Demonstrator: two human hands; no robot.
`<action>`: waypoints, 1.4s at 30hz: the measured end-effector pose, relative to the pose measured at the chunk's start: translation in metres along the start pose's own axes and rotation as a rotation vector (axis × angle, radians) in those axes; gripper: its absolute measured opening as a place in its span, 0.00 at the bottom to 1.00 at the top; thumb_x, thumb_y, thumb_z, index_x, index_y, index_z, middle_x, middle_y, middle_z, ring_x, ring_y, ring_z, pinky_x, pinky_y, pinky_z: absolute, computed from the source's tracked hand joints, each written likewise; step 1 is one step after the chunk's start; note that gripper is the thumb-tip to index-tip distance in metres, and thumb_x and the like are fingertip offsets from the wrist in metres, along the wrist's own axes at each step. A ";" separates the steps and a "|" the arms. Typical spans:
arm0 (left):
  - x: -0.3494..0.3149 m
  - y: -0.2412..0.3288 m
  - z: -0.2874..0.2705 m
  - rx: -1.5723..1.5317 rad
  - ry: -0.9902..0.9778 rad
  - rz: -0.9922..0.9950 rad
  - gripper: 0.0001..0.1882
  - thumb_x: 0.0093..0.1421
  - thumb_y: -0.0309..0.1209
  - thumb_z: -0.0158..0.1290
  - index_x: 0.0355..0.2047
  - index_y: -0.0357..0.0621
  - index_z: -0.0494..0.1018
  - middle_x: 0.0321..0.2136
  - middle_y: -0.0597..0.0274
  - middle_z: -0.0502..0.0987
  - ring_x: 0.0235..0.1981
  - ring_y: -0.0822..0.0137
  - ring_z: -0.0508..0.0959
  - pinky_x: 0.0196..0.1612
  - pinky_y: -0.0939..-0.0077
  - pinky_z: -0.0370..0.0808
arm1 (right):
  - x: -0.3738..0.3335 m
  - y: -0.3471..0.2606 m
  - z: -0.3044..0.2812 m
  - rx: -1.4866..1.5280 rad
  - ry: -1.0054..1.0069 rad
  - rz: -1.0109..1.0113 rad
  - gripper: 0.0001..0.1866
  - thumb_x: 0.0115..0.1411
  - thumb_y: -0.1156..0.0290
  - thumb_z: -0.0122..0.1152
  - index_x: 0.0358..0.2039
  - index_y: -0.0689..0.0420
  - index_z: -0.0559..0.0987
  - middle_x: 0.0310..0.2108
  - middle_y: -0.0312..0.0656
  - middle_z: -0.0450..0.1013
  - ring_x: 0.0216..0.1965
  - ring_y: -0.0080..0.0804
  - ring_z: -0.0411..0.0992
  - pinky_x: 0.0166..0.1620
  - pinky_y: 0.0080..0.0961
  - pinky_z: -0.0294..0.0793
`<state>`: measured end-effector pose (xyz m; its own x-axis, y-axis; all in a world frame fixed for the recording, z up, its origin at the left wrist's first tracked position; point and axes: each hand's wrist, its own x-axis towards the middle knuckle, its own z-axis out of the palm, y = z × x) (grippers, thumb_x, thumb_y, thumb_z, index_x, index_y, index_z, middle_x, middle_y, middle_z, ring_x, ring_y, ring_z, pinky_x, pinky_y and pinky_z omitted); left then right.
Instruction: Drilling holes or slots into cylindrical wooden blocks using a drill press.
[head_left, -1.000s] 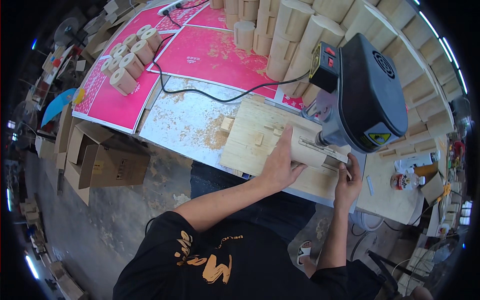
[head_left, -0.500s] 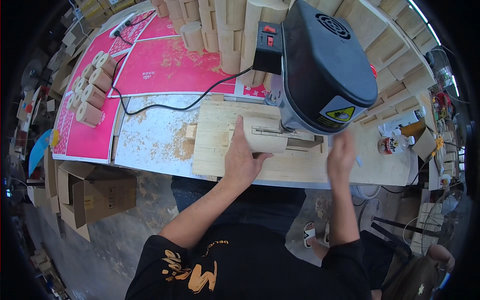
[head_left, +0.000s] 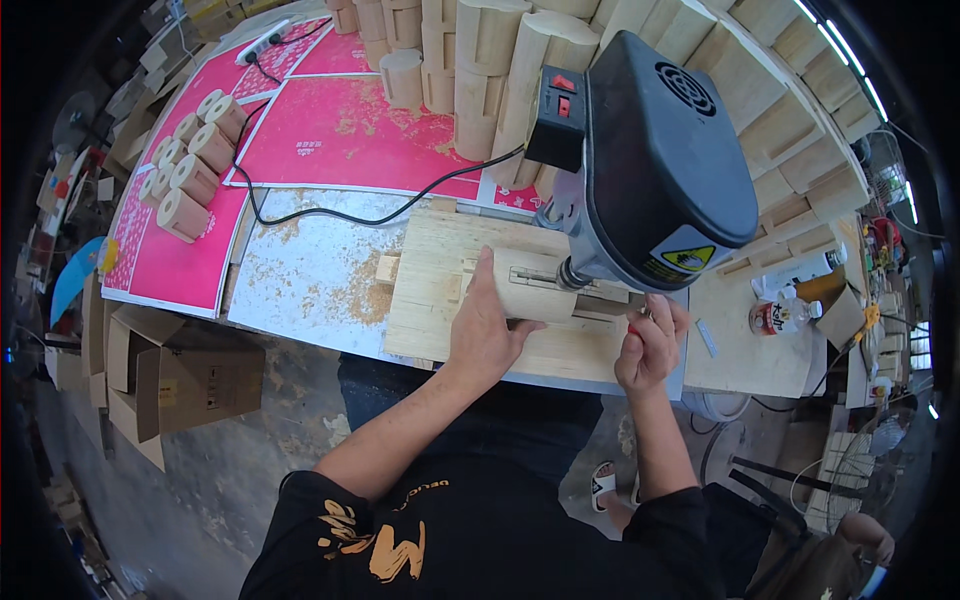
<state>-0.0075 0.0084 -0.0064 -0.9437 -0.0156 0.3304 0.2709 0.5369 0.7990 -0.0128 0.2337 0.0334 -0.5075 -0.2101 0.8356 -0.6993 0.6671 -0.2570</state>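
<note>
A pale wooden cylinder (head_left: 533, 299) with a slot along its top lies on its side on a wooden jig board (head_left: 430, 315). My left hand (head_left: 484, 328) is closed around its left end, thumb on the near side. Over its right part stands a black bench drill press (head_left: 665, 150), its chuck (head_left: 570, 273) low at the slot. The bit's tip cannot be made out. To the right of the cylinder, my right hand (head_left: 652, 342) is closed on a small red handle, mostly hidden by the fingers.
Several short wooden cylinders (head_left: 195, 178) stand on pink sheets (head_left: 340, 125) at left. Taller wooden pieces (head_left: 490, 80) are stacked behind. A black cable (head_left: 400, 208) crosses the sawdust-strewn bench. A plastic bottle (head_left: 785, 316) stands at right; an open carton (head_left: 200, 380) is on the floor.
My right hand has moved left and toward me from beside the drill press, and its fingers have closed on the red handle. The left hand keeps its hold; the whole view has shifted slightly.
</note>
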 end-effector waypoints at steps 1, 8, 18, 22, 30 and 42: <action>0.000 -0.001 -0.001 0.001 -0.002 0.003 0.62 0.44 0.30 0.74 0.69 0.32 0.41 0.56 0.33 0.66 0.56 0.39 0.72 0.55 0.59 0.73 | 0.007 0.002 0.004 -0.003 0.023 -0.068 0.07 0.60 0.72 0.56 0.33 0.61 0.79 0.48 0.50 0.79 0.44 0.48 0.70 0.49 0.37 0.68; 0.000 0.007 0.012 0.021 0.002 -0.027 0.62 0.44 0.32 0.73 0.69 0.29 0.40 0.57 0.31 0.66 0.56 0.39 0.72 0.54 0.58 0.73 | 0.136 -0.033 -0.031 0.315 0.165 0.410 0.19 0.72 0.65 0.41 0.30 0.62 0.76 0.26 0.41 0.71 0.26 0.26 0.66 0.32 0.24 0.64; -0.001 0.016 0.030 -0.039 -0.019 0.052 0.59 0.46 0.28 0.71 0.67 0.25 0.41 0.60 0.24 0.61 0.58 0.31 0.67 0.58 0.52 0.69 | 0.021 0.000 -0.009 0.165 0.038 -0.141 0.09 0.61 0.71 0.48 0.29 0.61 0.75 0.38 0.55 0.80 0.31 0.43 0.73 0.34 0.33 0.69; -0.001 0.017 0.028 -0.055 -0.037 0.071 0.59 0.47 0.29 0.70 0.67 0.25 0.41 0.60 0.24 0.60 0.59 0.30 0.67 0.58 0.52 0.69 | 0.008 0.015 0.002 -0.035 0.003 -0.190 0.09 0.61 0.69 0.51 0.31 0.61 0.75 0.41 0.55 0.80 0.33 0.45 0.74 0.35 0.34 0.71; 0.067 0.013 -0.033 0.035 -0.449 -0.179 0.57 0.40 0.51 0.73 0.64 0.34 0.60 0.53 0.35 0.68 0.54 0.44 0.71 0.58 0.60 0.69 | 0.154 -0.015 -0.038 0.626 -0.051 0.662 0.22 0.73 0.55 0.40 0.39 0.61 0.76 0.29 0.39 0.73 0.28 0.25 0.68 0.33 0.23 0.65; 0.032 -0.001 -0.156 0.073 -0.917 -0.190 0.43 0.40 0.48 0.73 0.52 0.34 0.70 0.47 0.44 0.74 0.49 0.53 0.76 0.52 0.65 0.73 | 0.020 -0.034 -0.034 0.180 -0.690 0.553 0.15 0.48 0.82 0.68 0.39 0.60 0.82 0.37 0.45 0.79 0.42 0.43 0.76 0.47 0.34 0.72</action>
<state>-0.0080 -0.1240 0.0816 -0.7603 0.5458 -0.3522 0.1135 0.6455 0.7553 0.0180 0.2307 0.0752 -0.9436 -0.3131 0.1078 -0.3041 0.6905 -0.6563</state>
